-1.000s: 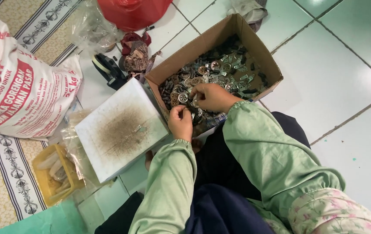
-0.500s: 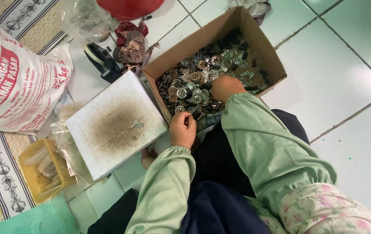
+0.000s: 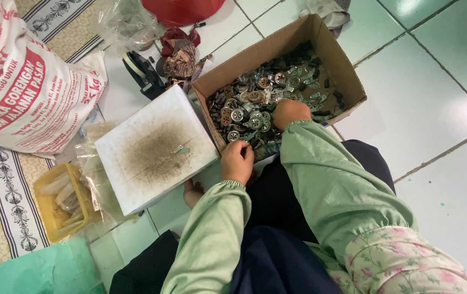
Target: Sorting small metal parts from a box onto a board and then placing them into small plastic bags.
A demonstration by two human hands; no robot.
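Head view: right hand (image 3: 290,113) sunk among small round metal parts (image 3: 255,106) in an open cardboard box (image 3: 348,73) on the tiled floor, grip hidden; left hand (image 3: 237,161) curled at the box's near left corner, hold impossible to tell; stained white block (image 3: 154,147) just left, printed sack (image 3: 23,87) far left, yellow tray (image 3: 62,201) near left

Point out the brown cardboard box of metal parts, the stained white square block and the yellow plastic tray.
Brown cardboard box (image 3: 348,73): head view, right wall.
Stained white square block (image 3: 154,147): head view, top face.
Yellow plastic tray (image 3: 43,209): head view, left rim.
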